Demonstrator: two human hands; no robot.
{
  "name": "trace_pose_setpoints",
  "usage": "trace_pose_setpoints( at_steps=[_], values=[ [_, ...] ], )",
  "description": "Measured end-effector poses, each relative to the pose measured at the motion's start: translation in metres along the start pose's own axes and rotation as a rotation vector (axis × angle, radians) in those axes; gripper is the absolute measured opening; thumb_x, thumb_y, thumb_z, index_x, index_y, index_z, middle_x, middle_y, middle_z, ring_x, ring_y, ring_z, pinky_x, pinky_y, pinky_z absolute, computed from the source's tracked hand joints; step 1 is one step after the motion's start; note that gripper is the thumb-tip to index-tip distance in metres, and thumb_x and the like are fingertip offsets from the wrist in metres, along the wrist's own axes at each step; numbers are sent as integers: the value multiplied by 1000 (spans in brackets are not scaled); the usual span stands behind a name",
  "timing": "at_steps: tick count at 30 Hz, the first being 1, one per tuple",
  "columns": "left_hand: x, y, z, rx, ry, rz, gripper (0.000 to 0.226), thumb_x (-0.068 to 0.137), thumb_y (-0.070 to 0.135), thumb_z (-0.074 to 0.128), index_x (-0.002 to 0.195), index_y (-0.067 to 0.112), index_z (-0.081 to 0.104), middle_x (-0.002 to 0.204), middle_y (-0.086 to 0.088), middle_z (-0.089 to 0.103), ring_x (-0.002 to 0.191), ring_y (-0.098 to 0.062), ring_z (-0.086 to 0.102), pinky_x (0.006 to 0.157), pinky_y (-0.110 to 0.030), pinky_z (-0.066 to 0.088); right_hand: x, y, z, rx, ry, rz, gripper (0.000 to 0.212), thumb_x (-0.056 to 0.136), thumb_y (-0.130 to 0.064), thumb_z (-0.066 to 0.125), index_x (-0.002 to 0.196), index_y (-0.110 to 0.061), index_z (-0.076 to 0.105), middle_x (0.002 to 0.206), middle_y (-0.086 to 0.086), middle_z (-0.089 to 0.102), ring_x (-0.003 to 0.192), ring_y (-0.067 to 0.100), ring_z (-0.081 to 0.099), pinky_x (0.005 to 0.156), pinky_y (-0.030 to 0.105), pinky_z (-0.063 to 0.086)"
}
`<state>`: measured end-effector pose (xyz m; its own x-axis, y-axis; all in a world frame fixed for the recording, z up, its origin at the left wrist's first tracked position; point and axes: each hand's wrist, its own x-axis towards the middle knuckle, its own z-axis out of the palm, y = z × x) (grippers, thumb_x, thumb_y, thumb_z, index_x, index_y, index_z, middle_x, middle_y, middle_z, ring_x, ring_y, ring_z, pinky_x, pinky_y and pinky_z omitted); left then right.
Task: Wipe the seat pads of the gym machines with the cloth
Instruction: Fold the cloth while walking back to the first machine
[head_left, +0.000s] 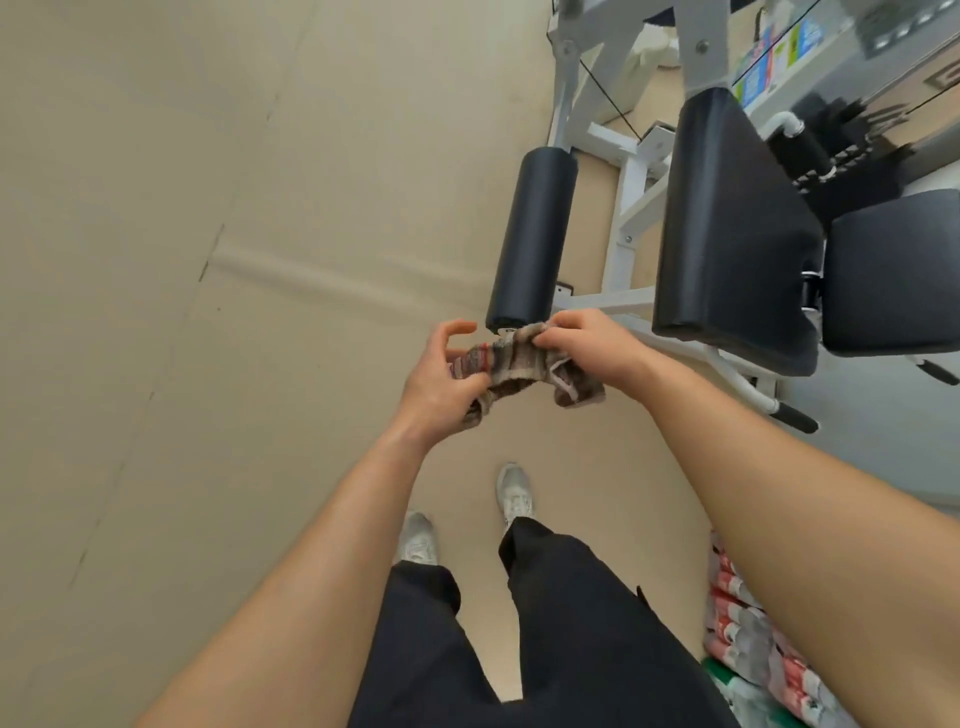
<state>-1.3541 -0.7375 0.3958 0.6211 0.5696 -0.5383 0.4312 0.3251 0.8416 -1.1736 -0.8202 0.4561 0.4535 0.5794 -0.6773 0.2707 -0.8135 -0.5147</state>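
Person is standing on the beige floor (260, 260), looking down at both hands held out at waist height.

Cloth (511, 366): striped, brownish-grey with pale and reddish bands, bunched and sagging between the two hands. It is drooping at both ends, so it is judged soft, limp and light; no stiffness, nothing fragile. Likely to fold or slide inside a loose hold. Best taken as a wad gathered into the palm, or folded flat under spread fingers, so a broad face is pressing on the pad.

Left hand (441, 379): thumb and lower fingers are pinching the cloth's left end; upper fingers are curled open above it, not touching.

Right hand (587, 345): fingertips are closing on the cloth's upper right edge, with a tail hanging below the hand.

Cloth is sitting between the hands, in the air, touching no pad. It is just in front of the lower end of the black roller pad (535, 239).

Seat pad (737, 234): black, smooth vinyl-looking, on a white machine frame (631, 192), lying ahead and to the right of the right hand, near but apart. A second black pad (893, 270) is sitting further right.

Judgement: cloth is being arranged for wiping; wiping of this seat not yet begun. Folded cloths (748, 623) are stacked at lower right.
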Motion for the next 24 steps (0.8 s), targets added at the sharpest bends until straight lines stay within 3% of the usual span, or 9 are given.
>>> trace_pose_setpoints(
  at_steps=[4,7,10,14,18,21,24],
  values=[
    [-17,41,-38,-35,114,33,9,90,28,70,99,32,70,92,-6,75,81,-20,71,75,-35,59,-20,-36,-9,160,-57,45,25,96,-48,60,95,-26,72,98,4,74,88,20,72,75,31,54],
    [-20,77,-53,-24,138,12,15,91,36,69,96,24,74,92,-2,77,80,-14,70,69,-31,57,-27,-55,-19,210,-55,58,34,91,-62,58,100,-32,70,107,-1,73,97,19,70,86,35,54],
    [-13,115,-63,40,131,-8,23,92,42,66,95,20,75,89,2,75,78,-13,67,66,-27,50,-29,-72,-33,247,-85,32,52,84,-71,59,119,-32,66,121,-4,68,111,18,64,100,39,50],
    [15,162,-75,41,105,-32,28,96,44,61,89,19,73,84,1,73,76,-14,64,69,-28,50,-17,-99,-51,250,-179,-50,29,86,-56,69,110,-46,59,117,-8,68,111,14,63,95,36,48],
    [57,204,-87,61,-7,-66,37,94,55,59,97,21,74,81,3,73,67,-16,60,57,-25,43,14,-125,-67,309,-125,-131,40,83,-44,79,119,-42,61,112,-12,70,108,8,64,92,29,49],
    [83,240,-96,119,-88,-70,33,94,47,62,107,20,75,69,7,67,51,-7,53,39,-18,35,43,-150,-81,317,-41,-188,55,81,-40,81,131,-30,61,117,-8,69,106,9,65,89,27,51],
    [108,272,-107,159,-218,-63,26,81,29,65,102,21,78,71,-1,67,60,-19,46,47,-21,28,73,-172,-100,304,43,-182,58,85,-36,77,138,-26,57,123,-7,63,108,11,63,97,33,49]
  ],
)
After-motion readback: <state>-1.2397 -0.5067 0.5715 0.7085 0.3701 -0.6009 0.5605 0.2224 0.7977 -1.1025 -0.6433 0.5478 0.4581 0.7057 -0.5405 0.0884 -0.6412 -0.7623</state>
